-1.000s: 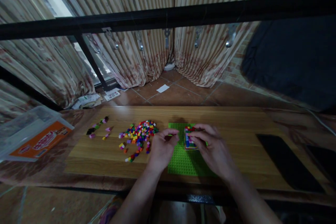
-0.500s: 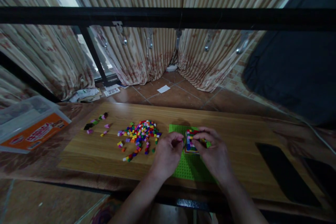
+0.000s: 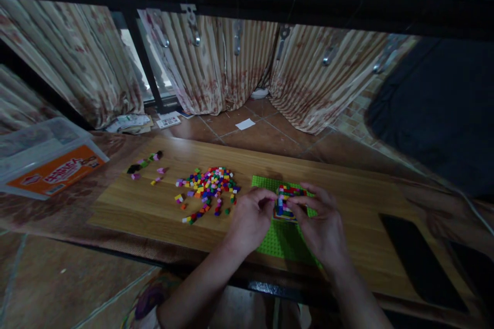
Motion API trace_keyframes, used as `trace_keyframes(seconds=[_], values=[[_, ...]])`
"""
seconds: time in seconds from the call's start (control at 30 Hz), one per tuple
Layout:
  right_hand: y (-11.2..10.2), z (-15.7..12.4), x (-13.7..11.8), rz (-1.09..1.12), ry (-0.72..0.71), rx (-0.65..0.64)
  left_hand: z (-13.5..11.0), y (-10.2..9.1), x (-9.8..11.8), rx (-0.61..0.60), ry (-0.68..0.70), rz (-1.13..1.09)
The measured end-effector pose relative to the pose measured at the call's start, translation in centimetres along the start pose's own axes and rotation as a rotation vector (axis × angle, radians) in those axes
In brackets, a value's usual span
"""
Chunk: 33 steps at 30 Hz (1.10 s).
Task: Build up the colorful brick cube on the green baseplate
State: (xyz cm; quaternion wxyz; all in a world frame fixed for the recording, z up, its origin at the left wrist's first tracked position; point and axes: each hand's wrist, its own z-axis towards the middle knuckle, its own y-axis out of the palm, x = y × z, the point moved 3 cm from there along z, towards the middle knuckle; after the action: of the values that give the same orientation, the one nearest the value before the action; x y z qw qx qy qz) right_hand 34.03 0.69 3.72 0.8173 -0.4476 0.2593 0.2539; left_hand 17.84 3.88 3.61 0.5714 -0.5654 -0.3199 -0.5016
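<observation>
A small block of stacked multicoloured toy bricks [image 3: 284, 209] stands on the green studded baseplate [image 3: 278, 247]. My left hand [image 3: 250, 220] is at its left side, thumb and forefinger pinched together at the edge. Whatever lies between those fingertips is too small to make out. From the right, my right hand [image 3: 323, 223] grips the stack, its thumb and forefinger over the top and another finger behind. My fingers hide part of the stack's right side.
Left of the baseplate lies a pile of loose toy bricks [image 3: 212, 185], with a few more bricks [image 3: 144, 162] farther left. A clear plastic box [image 3: 54, 162] with an orange label stands at the far left. A dark flat object [image 3: 420, 259] lies on the right of the wooden board [image 3: 358, 200].
The camera view has shifted slightly. My left fingertips have closed in against the stack's upper left edge; my right hand keeps its place on the stack.
</observation>
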Motion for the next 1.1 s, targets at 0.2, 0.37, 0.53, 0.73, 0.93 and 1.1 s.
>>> trace_keyframes(seconds=[0.2, 0.37, 0.53, 0.73, 0.93, 1.1], values=[[0.2, 0.1, 0.0, 0.047, 0.068, -0.017, 0.1, 0.2, 0.2, 0.014, -0.003, -0.085], [0.3, 0.1, 0.4, 0.093, 0.127, -0.033, 0.2, 0.9, -0.1, -0.001, 0.002, -0.238], [0.1, 0.2, 1.3, 0.276, 0.204, -0.001, 0.2, 1.2, -0.3, 0.035, 0.057, -0.172], [-0.5, 0.6, 1.8, 0.435, 0.342, 0.147, 0.3, 1.3, 0.5, 0.055, 0.263, 0.171], [0.1, 0.4, 1.6, 0.381, 0.456, 0.031, 0.1, 1.7, 1.2, -0.004, 0.406, 0.475], [0.8, 0.2, 1.7, 0.319, 0.495, 0.001, 0.2, 1.9, 1.2, -0.007, 0.437, 0.555]])
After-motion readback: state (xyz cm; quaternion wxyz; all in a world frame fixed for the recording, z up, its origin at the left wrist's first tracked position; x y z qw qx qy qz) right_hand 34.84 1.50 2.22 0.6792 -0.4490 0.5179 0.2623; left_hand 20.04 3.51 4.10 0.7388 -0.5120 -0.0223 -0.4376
